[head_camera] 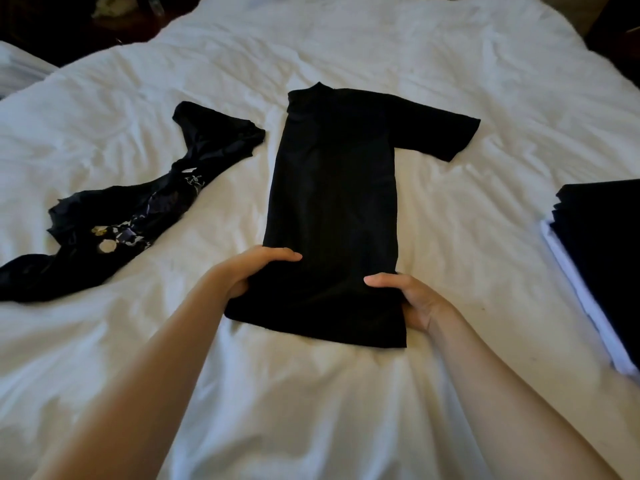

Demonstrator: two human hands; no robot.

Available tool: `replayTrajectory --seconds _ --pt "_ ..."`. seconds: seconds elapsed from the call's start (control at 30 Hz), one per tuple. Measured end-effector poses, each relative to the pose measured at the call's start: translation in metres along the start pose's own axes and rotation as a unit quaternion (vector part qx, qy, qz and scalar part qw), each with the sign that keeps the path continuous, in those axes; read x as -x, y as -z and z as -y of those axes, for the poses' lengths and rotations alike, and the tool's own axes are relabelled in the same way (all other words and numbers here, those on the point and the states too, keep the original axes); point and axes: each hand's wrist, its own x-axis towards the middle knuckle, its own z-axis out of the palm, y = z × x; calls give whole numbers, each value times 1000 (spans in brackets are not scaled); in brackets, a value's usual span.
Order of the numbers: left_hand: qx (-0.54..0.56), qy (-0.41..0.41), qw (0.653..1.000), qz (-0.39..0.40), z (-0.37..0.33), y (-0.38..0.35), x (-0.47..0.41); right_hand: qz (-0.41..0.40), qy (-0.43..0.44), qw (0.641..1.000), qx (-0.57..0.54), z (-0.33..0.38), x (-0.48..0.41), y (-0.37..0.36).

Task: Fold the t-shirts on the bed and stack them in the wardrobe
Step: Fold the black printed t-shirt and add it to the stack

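hem of the black t-shirt (332, 202), centre frame, pinched by left hand (254, 271) and right hand (412, 299); lift both corners evenly toward the collar.

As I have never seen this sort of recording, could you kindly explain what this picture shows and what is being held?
There is no machine here. A person wears a camera on the head, and it looks down at their own bare arms. That is the only view.

The left hand and the right hand each grip one side of a black t-shirt near its hem. The shirt lies lengthways on the white bed, with one side folded in and one sleeve sticking out to the right.

A crumpled dark garment lies to the left, apart from the shirt. At the right edge sits a stack of folded clothes, dark ones over white.
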Motion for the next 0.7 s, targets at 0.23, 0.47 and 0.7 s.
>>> replayTrajectory --seconds 0.23,0.47,0.7 --pt "32 -91 993 -70 19 10 26 -52 106 992 -41 -25 20 -16" --pt "147 -99 983 -54 46 -5 59 -119 190 966 -128 -38 48 -39" --pt "105 -90 980 -144 100 -29 78 -239 94 966 -12 -70 67 -39"
